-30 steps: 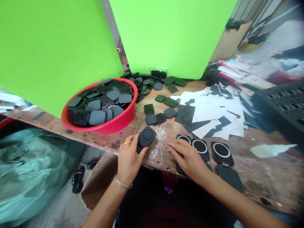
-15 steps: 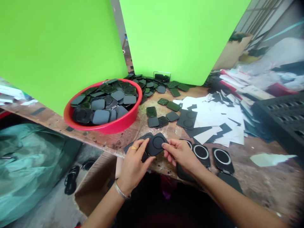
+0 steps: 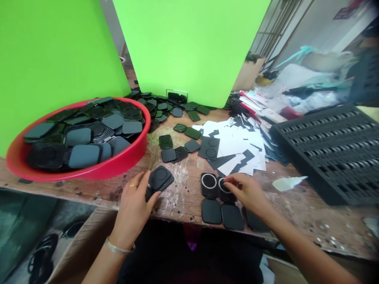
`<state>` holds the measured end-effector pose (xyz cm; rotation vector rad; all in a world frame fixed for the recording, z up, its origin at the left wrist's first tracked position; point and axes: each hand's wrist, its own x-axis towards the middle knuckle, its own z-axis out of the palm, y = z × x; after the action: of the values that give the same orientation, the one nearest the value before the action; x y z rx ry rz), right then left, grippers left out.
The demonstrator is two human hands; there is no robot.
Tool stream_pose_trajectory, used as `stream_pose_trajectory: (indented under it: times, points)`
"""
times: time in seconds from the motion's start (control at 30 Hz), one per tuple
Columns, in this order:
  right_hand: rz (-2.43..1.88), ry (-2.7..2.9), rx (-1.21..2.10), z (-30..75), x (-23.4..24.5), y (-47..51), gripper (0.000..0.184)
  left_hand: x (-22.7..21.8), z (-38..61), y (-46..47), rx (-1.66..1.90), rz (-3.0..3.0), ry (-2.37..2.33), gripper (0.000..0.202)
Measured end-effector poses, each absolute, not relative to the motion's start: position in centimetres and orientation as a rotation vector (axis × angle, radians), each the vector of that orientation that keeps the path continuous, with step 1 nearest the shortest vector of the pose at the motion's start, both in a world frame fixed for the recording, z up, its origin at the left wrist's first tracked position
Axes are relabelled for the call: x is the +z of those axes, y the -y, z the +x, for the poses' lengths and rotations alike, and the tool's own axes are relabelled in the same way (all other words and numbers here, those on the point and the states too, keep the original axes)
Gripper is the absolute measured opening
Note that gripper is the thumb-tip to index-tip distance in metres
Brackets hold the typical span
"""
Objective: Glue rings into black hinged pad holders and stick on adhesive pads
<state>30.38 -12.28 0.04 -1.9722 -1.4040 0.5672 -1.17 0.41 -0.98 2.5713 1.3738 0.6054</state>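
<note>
My left hand (image 3: 136, 203), with a ring and a bracelet, grips the edge of a small stack of black square charger pads (image 3: 160, 176). The top pad shows a faint circle, and the stack is low over the table near its front edge. My right hand (image 3: 244, 190) reaches down to an unfolded black charger (image 3: 232, 216) with a white ring. Its thumb and forefinger are pinched together at that ring; whatever they hold is hidden. Just left lies another unfolded charger (image 3: 211, 211), its white ring (image 3: 209, 181) fully showing. A third lower panel (image 3: 257, 221) is partly under my right wrist.
A red basin (image 3: 124, 159) full of dark panels stands at left. Loose panels (image 3: 169, 155) lie mid-table, beside white and black paper pieces (image 3: 241, 144). At right are a small translucent bottle (image 3: 288, 183) and a black slotted tray (image 3: 331, 157). Green boards (image 3: 183, 47) stand behind.
My view has turned to the right. My right hand has left the pads in my left hand and moved right to the chargers with white rings. My left hand keeps its pads.
</note>
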Motion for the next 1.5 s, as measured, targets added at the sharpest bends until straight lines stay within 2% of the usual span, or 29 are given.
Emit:
stream_pose_trajectory:
  times: [0.13, 0.3, 0.5, 0.67, 0.83, 1.07, 1.13, 1.33, 1.43, 1.5]
  points:
    - [-2.063, 1.424, 0.287, 34.4, -0.2, 11.9, 0.017, 0.5, 1.6, 1.9, 0.846, 2.550, -1.216, 0.044]
    - [-2.130, 1.639, -0.016, 35.2, -0.7, 8.4, 0.019, 0.5, 6.6, 5.3, 0.825, 2.462, -0.953, 0.028]
    - [-2.193, 1.725, 0.026, 35.3, -1.4, 3.0, 0.028, -0.9, 8.6, 5.3, 0.714, 2.293, -0.970, 0.025]
    - [-2.301, 1.741, 0.137, 36.5, -0.9, -1.0, 0.056, -1.7, 8.5, 5.0, 0.530, 2.106, -1.045, 0.025]
    - [-2.455, 1.680, 0.282, 36.5, 0.0, -3.3, 0.054, -2.0, 8.7, 5.1, 0.506, 2.032, -1.076, 0.028]
    - [-2.565, 1.405, 0.411, 36.1, 0.9, -5.3, 0.071, -1.9, 9.0, 5.0, 0.495, 1.981, -1.089, 0.032]
    - [-2.527, 1.322, 0.451, 36.5, 0.8, -5.4, 0.066, -1.9, 9.0, 5.1, 0.505, 1.974, -1.099, 0.033]
    - [-2.180, 1.162, 0.556, 36.8, 2.2, -2.5, 0.034, -0.5, 8.9, 4.1, 0.583, 1.788, -1.091, 0.027]
    - [-1.968, 1.133, 0.661, 35.1, 3.7, 0.0, 0.029, 1.0, 9.0, 2.7, 0.805, 1.590, -1.112, 0.036]
    - [-1.740, 1.114, 0.845, 33.5, 4.3, 1.7, 0.034, 1.9, 9.1, 1.8, 0.870, 1.387, -1.072, 0.045]
